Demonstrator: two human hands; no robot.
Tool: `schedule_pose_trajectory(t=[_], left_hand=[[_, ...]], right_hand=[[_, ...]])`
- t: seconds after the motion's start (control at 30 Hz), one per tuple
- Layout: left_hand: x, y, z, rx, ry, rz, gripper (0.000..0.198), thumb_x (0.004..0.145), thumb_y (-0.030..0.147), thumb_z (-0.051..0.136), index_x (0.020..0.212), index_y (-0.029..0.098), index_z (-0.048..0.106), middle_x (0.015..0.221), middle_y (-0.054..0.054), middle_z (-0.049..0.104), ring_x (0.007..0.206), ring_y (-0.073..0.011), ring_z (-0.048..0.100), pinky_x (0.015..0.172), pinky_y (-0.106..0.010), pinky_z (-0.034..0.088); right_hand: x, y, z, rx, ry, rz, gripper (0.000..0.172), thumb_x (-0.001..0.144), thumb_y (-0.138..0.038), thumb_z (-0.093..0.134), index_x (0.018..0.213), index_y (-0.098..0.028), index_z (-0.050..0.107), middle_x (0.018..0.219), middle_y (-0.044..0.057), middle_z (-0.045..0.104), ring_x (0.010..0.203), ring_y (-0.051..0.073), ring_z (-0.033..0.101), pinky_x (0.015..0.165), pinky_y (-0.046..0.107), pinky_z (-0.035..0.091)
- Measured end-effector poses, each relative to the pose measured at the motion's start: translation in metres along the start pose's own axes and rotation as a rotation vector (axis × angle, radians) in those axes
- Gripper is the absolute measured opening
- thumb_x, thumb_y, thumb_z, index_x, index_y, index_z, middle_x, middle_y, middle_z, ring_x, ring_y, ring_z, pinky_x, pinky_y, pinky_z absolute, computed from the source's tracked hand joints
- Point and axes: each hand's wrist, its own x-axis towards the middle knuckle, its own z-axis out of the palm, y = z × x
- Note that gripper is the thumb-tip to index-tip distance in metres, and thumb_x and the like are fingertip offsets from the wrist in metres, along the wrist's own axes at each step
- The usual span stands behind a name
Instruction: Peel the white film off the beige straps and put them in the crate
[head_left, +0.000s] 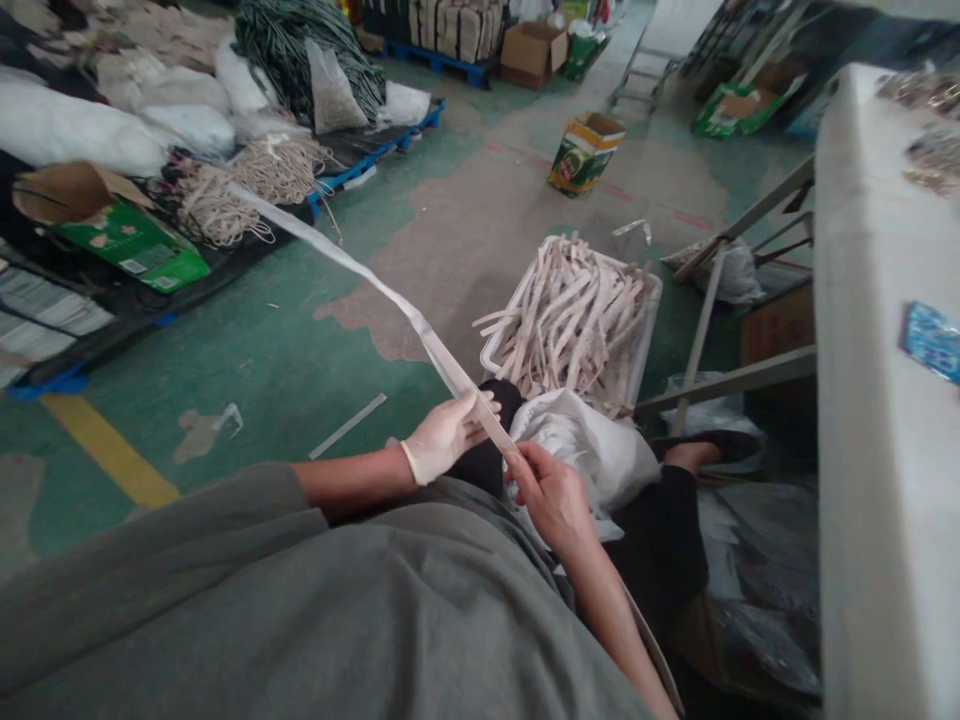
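Observation:
A long pale webbing strap (375, 285) stretches from my hands up and to the left, with its far part in the air before the pallet. My left hand (442, 440), in a thin whitish glove, is closed around the strap, thumb on the near side and fingers behind. Bare, my right hand (551, 490) pinches the strap's near end between thumb and fingers. Just beyond my knees stands a white plastic crate (651, 330) heaped with loose beige straps (574, 310). A white sack (592, 440) lies across my lap, partly behind my right hand.
At the left, a blue pallet (375, 150) bears bundles of cord (277, 170) and bags. A green carton (131, 240) stands there too. A pale-topped table (862, 400) with metal legs rises close on my right. Farther ahead, an open box (585, 155) sits on the floor.

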Motion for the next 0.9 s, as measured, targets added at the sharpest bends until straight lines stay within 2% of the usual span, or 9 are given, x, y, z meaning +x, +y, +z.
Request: schedule_pose_trajectory(t=[0.13,0.27,0.4,0.5,0.6,0.7,0.8,0.9], left_hand=[[0.000,-0.030,-0.011,-0.001,0.023,-0.279,0.027,0.102,0.032,0.050,0.099,0.015,0.071,0.098,-0.008,0.074,0.086,-0.0142,0.070,0.086,-0.027,0.052],[0.001,-0.041,-0.015,-0.016,-0.044,-0.367,0.026,0.098,0.037,0.057,0.100,0.015,0.070,0.103,-0.009,0.073,0.091,-0.0153,0.070,0.087,-0.027,0.051],[0.002,-0.055,-0.013,0.032,-0.141,-0.439,0.027,0.096,0.038,0.061,0.094,0.014,0.070,0.092,-0.009,0.073,0.084,-0.0161,0.070,0.080,-0.027,0.051],[0.005,-0.058,-0.010,0.056,-0.161,-0.405,0.029,0.096,0.039,0.060,0.086,0.014,0.070,0.082,-0.007,0.071,0.075,-0.0149,0.067,0.073,-0.025,0.050],[0.011,-0.049,-0.008,0.058,-0.145,-0.292,0.030,0.096,0.043,0.060,0.095,0.015,0.072,0.095,-0.010,0.073,0.086,-0.0157,0.068,0.078,-0.024,0.049],[0.011,-0.046,-0.007,0.066,-0.151,-0.277,0.029,0.097,0.042,0.058,0.102,0.017,0.072,0.108,-0.010,0.073,0.096,-0.0159,0.067,0.083,-0.025,0.049],[0.008,-0.057,-0.004,0.083,-0.210,-0.382,0.028,0.097,0.041,0.059,0.094,0.015,0.071,0.096,-0.009,0.073,0.088,-0.0160,0.067,0.080,-0.026,0.049],[0.009,-0.061,-0.001,0.080,-0.210,-0.401,0.029,0.094,0.042,0.064,0.085,0.014,0.070,0.081,-0.006,0.071,0.075,-0.0144,0.065,0.073,-0.024,0.047]], right_hand=[[-0.004,0.007,-0.002,-0.206,0.002,0.073,0.046,0.096,-0.052,0.039,0.071,-0.021,0.060,0.066,0.003,0.067,0.052,0.013,0.055,0.056,0.026,0.036],[-0.012,0.011,-0.013,-0.374,0.002,0.074,0.042,0.095,-0.046,0.042,0.065,-0.020,0.056,0.064,0.004,0.067,0.054,0.014,0.055,0.055,0.026,0.032],[-0.008,0.007,-0.009,-0.437,0.050,0.054,0.041,0.096,-0.044,0.043,0.067,-0.020,0.060,0.067,0.006,0.068,0.058,0.015,0.058,0.056,0.026,0.031],[-0.007,0.009,-0.008,-0.378,0.057,0.048,0.039,0.097,-0.046,0.045,0.075,-0.020,0.064,0.072,0.006,0.070,0.060,0.016,0.059,0.056,0.026,0.032],[-0.019,0.018,-0.022,-0.215,0.025,0.071,0.045,0.095,-0.057,0.046,0.076,-0.021,0.065,0.066,0.004,0.067,0.054,0.015,0.057,0.053,0.025,0.035],[-0.027,0.025,-0.033,-0.249,0.080,0.089,0.050,0.094,-0.060,0.046,0.068,-0.021,0.061,0.057,0.003,0.062,0.050,0.015,0.054,0.052,0.026,0.034],[-0.017,0.022,-0.025,-0.381,0.113,0.066,0.042,0.093,-0.052,0.047,0.070,-0.020,0.063,0.064,0.005,0.066,0.056,0.016,0.057,0.054,0.026,0.033],[-0.007,0.019,-0.017,-0.334,0.104,0.048,0.037,0.094,-0.048,0.046,0.078,-0.020,0.065,0.070,0.005,0.069,0.059,0.016,0.060,0.056,0.026,0.037]])
